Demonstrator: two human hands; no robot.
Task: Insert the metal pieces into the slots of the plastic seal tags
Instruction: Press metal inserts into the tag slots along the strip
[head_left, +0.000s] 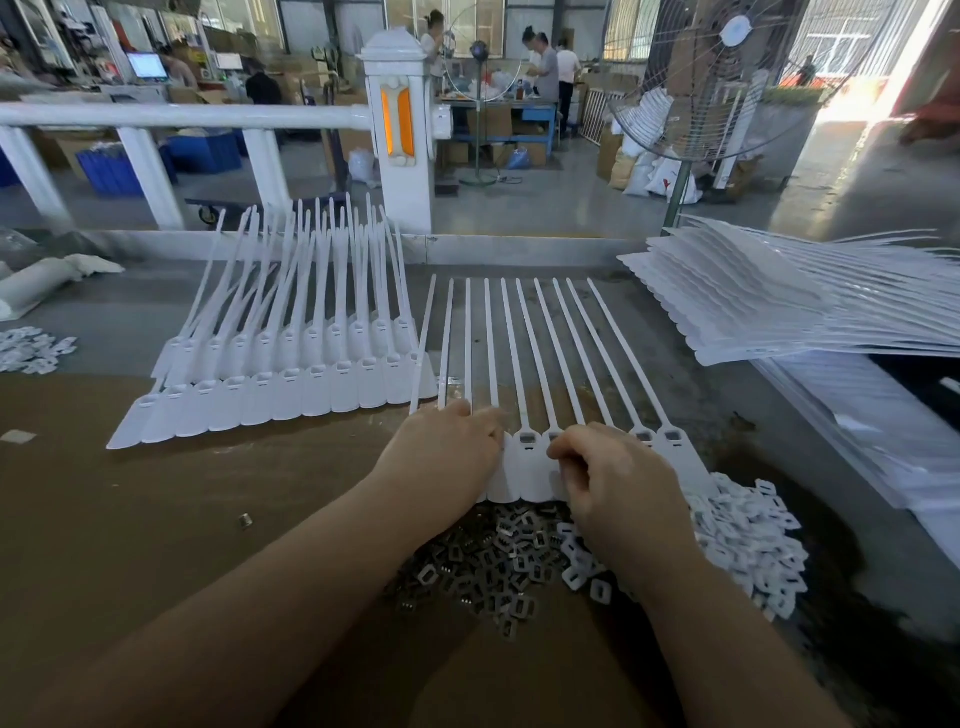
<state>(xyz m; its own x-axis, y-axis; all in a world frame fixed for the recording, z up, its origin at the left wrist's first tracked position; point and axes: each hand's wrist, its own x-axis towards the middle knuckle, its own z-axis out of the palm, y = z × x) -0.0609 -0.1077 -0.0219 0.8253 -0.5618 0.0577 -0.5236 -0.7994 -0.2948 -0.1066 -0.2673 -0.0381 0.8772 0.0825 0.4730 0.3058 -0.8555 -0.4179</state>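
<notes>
A strip of joined white plastic seal tags lies in front of me, its long tails fanning away. My left hand rests on the strip's left heads, fingers curled down over them. My right hand covers the middle heads with fingers curled at a slot; whether it pinches a metal piece is hidden. Slots on the tags between and right of my hands show dark insets. A heap of small metal pieces lies just below the strip, between my forearms.
Rows of other tag strips lie at the left. A stack of white tag sheets sits at the right rear. Small white plastic caps are heaped at the right. A lone metal piece lies on the brown cardboard.
</notes>
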